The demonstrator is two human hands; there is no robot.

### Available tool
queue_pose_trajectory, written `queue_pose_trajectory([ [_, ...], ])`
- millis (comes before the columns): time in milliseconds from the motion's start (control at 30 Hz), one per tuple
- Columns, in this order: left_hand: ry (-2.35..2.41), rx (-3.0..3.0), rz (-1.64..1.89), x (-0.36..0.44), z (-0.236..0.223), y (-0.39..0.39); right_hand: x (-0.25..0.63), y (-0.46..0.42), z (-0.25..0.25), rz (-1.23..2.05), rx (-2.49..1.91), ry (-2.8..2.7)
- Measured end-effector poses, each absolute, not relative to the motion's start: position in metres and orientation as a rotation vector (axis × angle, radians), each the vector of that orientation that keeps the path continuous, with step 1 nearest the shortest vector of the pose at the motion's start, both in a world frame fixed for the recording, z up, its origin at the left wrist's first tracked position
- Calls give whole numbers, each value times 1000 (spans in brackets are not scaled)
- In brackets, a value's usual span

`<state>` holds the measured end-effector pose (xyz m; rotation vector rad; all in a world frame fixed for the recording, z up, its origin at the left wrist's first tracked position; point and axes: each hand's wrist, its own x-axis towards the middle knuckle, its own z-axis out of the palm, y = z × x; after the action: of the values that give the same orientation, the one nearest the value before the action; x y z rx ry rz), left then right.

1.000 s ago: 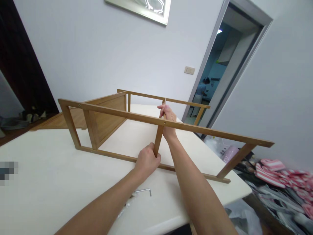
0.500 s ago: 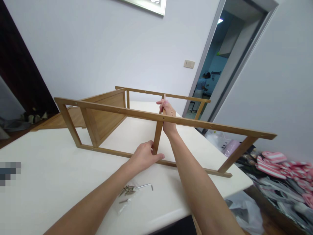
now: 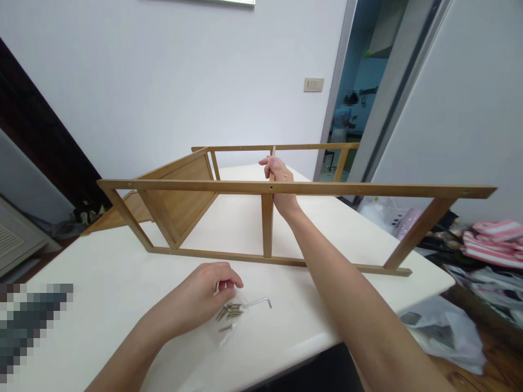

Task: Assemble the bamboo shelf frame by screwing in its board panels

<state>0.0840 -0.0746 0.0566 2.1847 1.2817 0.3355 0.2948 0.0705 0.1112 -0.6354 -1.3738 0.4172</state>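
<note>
A light-brown wooden frame stands on its side on the white table. My right hand reaches over its near top rail and grips a thin wooden slat between the near and far sides. Some of those fingers are hidden behind the slat. Off the frame, my left hand hovers beside a small pile of screws, its thumb and fingers curved and apart, with nothing visible in them. The screws lie on a clear plastic bag. Touching the pile is an L-shaped hex key.
A panelled wooden board joins the frame's left end. Another wooden board lies behind at the left table edge. Striped cloth and plastic bags sit right of the table. A person stands beyond the doorway.
My left hand has let go of the frame's lower near rail and upright and moved down-left to the screws. My right hand keeps its hold. The view has tilted and shifted.
</note>
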Motion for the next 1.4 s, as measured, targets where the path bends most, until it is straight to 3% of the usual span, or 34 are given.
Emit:
queue_pose_trajectory([
  [433,1336,2253,76,83,41,-70,295,71,111,409,-638,-1372],
  [733,1326,2213,226,83,43,-72,296,69,112,413,-659,-1381],
  [1033,1159,1816,732,101,56,-65,297,67,114,424,-681,-1374],
  [1400,982,2642,1862,156,153,-42,297,66,113,440,-685,-1372],
])
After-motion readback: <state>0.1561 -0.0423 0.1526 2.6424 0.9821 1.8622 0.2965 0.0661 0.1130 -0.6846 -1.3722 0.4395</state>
